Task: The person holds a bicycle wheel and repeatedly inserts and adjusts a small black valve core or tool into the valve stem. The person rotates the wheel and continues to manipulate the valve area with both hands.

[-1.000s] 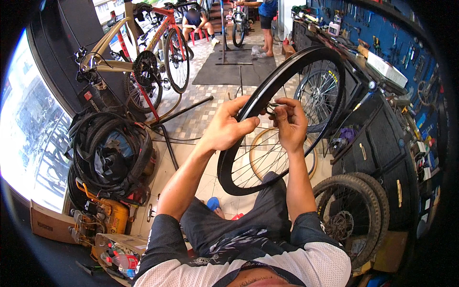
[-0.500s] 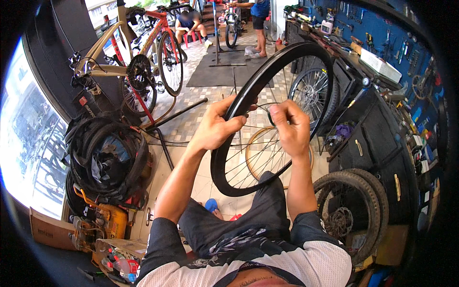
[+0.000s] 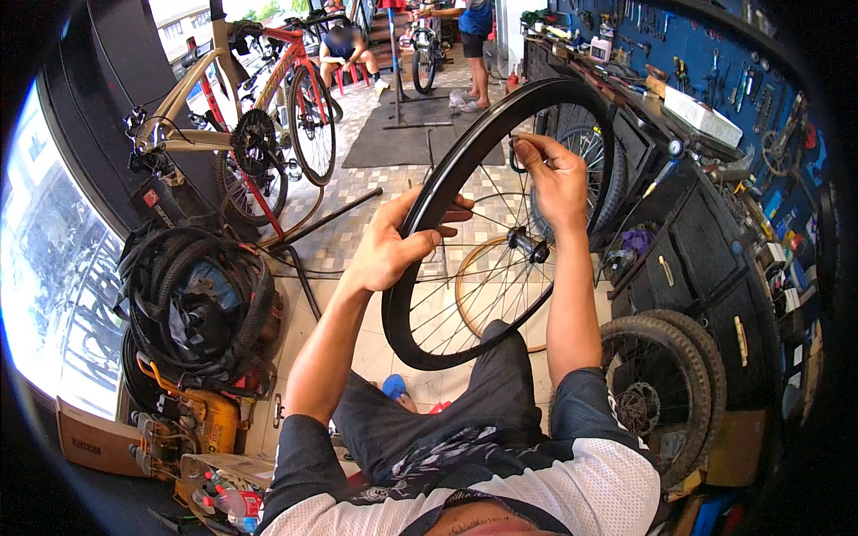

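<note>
A black deep-rimmed bicycle wheel without a tyre leans in front of me, over my lap. My left hand is closed round its left side, thumb on the near face and fingers reaching through to the spokes. Thin dark spokes run to a black hub, right of the middle. My right hand is raised inside the upper right of the rim. Its thumb and fingers pinch a small dark green tool, apparently a spoke wrench, partly hidden by the fingers.
Bicycles stand at the left, above a heap of black tyres. A tool-laden workbench and dark drawers line the right. Knobby-tyred wheels lean near my right arm. Two people are farther back.
My right hand has moved up and slightly right with the small tool, uncovering the hub. The wheel has shifted slightly left, and my left hand sits a little lower on its rim.
</note>
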`<state>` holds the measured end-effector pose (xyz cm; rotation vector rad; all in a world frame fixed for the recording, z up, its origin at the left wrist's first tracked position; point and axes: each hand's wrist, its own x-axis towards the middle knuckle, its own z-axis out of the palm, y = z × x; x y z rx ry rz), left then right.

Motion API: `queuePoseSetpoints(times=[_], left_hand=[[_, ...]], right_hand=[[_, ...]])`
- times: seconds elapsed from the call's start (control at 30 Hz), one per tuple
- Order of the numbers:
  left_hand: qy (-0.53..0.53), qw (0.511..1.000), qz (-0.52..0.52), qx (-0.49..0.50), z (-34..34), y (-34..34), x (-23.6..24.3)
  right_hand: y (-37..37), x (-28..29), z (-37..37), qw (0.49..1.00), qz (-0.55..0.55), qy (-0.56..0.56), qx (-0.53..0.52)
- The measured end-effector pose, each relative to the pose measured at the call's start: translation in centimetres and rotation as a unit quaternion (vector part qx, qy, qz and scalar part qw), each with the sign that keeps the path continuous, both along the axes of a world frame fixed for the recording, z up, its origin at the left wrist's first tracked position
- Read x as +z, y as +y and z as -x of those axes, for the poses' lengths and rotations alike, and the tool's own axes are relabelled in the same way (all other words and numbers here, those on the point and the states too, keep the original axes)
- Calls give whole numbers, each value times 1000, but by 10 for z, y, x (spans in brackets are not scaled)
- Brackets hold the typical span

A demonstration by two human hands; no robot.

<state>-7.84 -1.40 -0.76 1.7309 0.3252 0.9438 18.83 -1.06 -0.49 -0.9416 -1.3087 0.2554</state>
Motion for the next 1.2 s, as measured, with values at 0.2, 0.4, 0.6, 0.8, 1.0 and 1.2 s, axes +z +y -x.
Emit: queuePoseSetpoints(times=[0.2,0.4,0.6,0.8,1.0,1.2], left_hand=[[-1,999,-26,20,3,-6,-2],[-2,998,-46,53,8,-26,-1],[-7,997,-46,54,10,-33,-2],[-27,995,-73,70,4,-43,-17],[-13,986,-120,116,-2,-32,-72],[29,985,-67,156,3,-24,-19]], right_hand=[[1,-2,14,999,-10,37,39],[-12,-6,29,997,-39,66,28],[-23,-3,30,995,-62,-21,-73],[-35,5,33,987,-72,-95,-108],[-33,-14,31,975,-106,-172,-96],[-30,-21,30,974,-122,-171,-82]])
